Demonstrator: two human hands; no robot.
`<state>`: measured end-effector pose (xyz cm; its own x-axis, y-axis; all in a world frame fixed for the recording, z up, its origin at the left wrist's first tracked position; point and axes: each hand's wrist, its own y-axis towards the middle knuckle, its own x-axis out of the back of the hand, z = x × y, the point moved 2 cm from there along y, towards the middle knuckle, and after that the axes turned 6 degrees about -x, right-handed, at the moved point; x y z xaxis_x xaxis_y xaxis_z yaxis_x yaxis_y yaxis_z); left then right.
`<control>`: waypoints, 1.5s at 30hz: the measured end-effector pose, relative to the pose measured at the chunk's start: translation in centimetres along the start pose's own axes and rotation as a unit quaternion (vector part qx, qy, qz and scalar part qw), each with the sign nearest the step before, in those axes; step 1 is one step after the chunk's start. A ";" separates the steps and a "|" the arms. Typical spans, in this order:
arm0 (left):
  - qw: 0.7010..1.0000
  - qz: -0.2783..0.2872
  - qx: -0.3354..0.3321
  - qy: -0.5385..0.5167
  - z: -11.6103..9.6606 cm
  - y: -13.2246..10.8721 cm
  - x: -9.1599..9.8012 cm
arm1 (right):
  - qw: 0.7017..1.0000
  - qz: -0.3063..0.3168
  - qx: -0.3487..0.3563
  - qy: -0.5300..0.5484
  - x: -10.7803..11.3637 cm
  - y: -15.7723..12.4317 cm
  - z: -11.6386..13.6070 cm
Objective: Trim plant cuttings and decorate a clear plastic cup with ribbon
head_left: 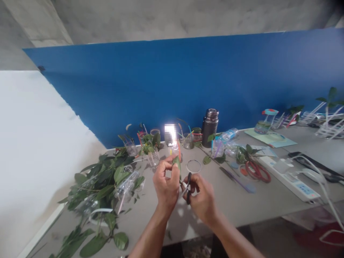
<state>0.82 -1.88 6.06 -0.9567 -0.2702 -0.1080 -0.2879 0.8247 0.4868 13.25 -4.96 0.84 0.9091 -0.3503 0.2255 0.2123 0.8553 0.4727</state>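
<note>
My left hand (pixel 166 186) is closed round a green leaf cutting (pixel 177 164), held upright above the grey table (pixel 242 204). My right hand (pixel 201 199) grips a small pair of black-handled scissors (pixel 188 186), its blades close to the base of the cutting. Both hands hover near the table's front edge, almost touching each other. A clear ring (pixel 194 166) lies on the table just behind them.
A heap of leafy branches (pixel 99 186) and clear plastic cups (pixel 126 186) covers the left. Small cups with cuttings (pixel 150 147), a dark flask (pixel 209 127) and a water bottle (pixel 228 135) line the blue partition. Red scissors (pixel 258 171) and a power strip (pixel 295 181) lie right.
</note>
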 end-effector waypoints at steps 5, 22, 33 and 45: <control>0.962 0.067 0.177 -0.196 0.9 0.1 -0.6 | 0.985 -0.019 -0.124 0.120 0.9 0.5 -0.2; 0.948 0.137 0.228 -0.174 0.8 -1.4 -1.7 | 0.963 -0.072 -0.176 0.191 1.9 0.7 -0.1; 0.964 0.138 0.172 -0.145 0.3 0.3 -1.4 | 0.915 0.280 -0.186 0.225 3.5 -1.0 -1.8; 0.977 0.141 0.149 -0.062 -0.9 0.3 -1.0 | 0.916 0.281 -0.212 0.194 2.4 -1.2 -1.5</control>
<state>1.76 -1.74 7.09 -0.9923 0.0355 -0.1186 0.0061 0.9708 0.2399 15.72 -6.31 -0.44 0.9589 0.2827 -0.0260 -0.2832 0.9589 -0.0181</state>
